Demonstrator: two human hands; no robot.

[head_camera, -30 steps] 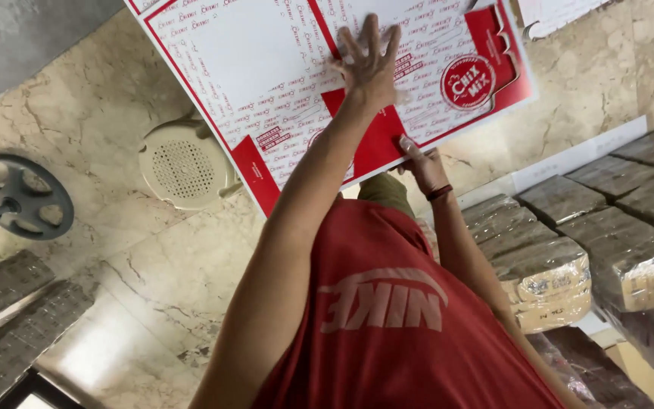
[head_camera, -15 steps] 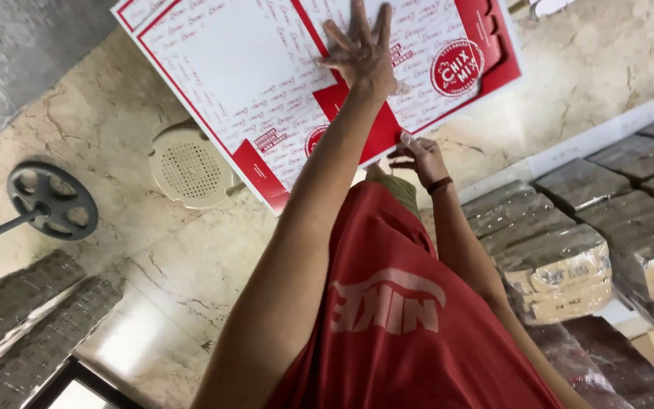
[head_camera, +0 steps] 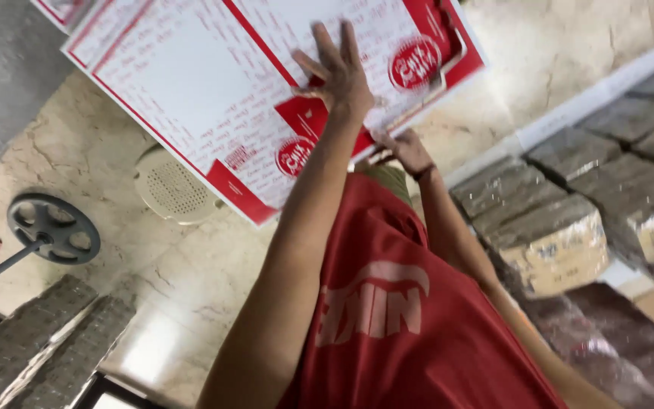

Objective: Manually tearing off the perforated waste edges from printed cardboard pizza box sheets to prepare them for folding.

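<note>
- Left hand (head_camera: 338, 76): fingers spread, palm pressed flat on the printed face of a large flat cardboard sheet (head_camera: 213, 98), white with red borders and red round marks.
- Right hand (head_camera: 401, 148): lower down, at the sheet's near edge, fingers curled on that edge; a dark band sits on the wrist. Whether it pinches the edge tight or only touches it, cannot tell.
- The two hands are apart, left above right in the head view, both on the same sheet.
- The sheet is held up in front of the person, tilted, over a pale marble floor (head_camera: 100, 159); it fills the upper part of the view.
- Red shirt (head_camera: 403, 318) with a pale print fills the lower middle.
- Below the sheet's lower edge, a round cream plastic stool (head_camera: 172, 185) with a perforated seat.
- To the left, a dark spoked wheel (head_camera: 53, 227) on a rod.
- To the right, stacked wrapped bundles (head_camera: 554, 227), brownish, tightly packed.
- Lower left, two more grey bundles (head_camera: 39, 341) lie side by side.
</note>
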